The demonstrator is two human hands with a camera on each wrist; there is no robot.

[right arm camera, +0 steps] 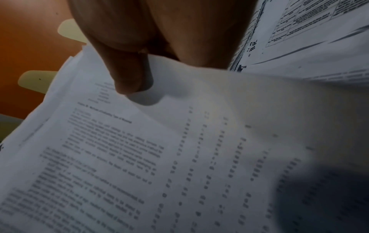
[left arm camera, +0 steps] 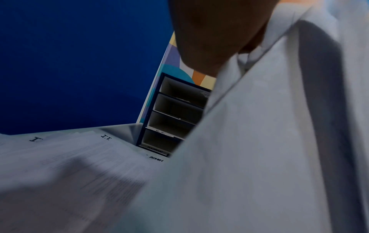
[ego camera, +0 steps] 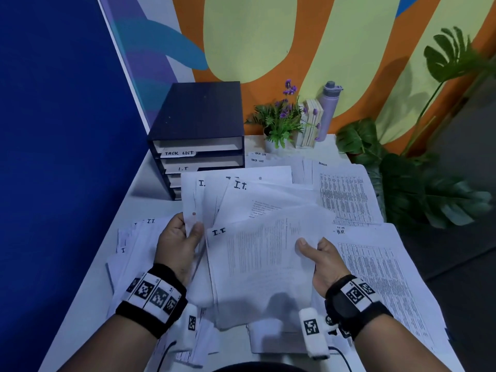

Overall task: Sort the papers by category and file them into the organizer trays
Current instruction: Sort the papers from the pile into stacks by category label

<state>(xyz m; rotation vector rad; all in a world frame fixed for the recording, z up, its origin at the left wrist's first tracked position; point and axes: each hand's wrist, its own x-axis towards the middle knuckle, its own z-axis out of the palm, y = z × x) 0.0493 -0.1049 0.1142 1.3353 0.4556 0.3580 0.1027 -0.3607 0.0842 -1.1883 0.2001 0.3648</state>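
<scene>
- My left hand (ego camera: 179,244) pinches the lower left corner of a fanned bunch of sheets (ego camera: 236,194) marked "I.T.", thumb on top, the other fingers hidden underneath.
- My right hand (ego camera: 319,260) grips the right edge of the front sheet (ego camera: 263,264), also marked "I.T."; the thumb (right arm camera: 127,74) presses on its printed face and the fingers curl behind it.
- Both hands hold their paper lifted off the desk (ego camera: 88,304), with the front sheet overlapping the fan.
- Beyond my left hand stands the dark organizer (ego camera: 197,124); its top tray (ego camera: 188,149) reads "TASK LIST", and the tray below it (ego camera: 185,167) reads "I.T.".
- Left of and below my left hand lies a loose pile (ego camera: 137,237) of more "I.T." pages.
- Right of my right hand lie printed table pages (ego camera: 375,264) marked "H.R".
- Farther ahead of my right hand is another table page (ego camera: 346,194).
</scene>
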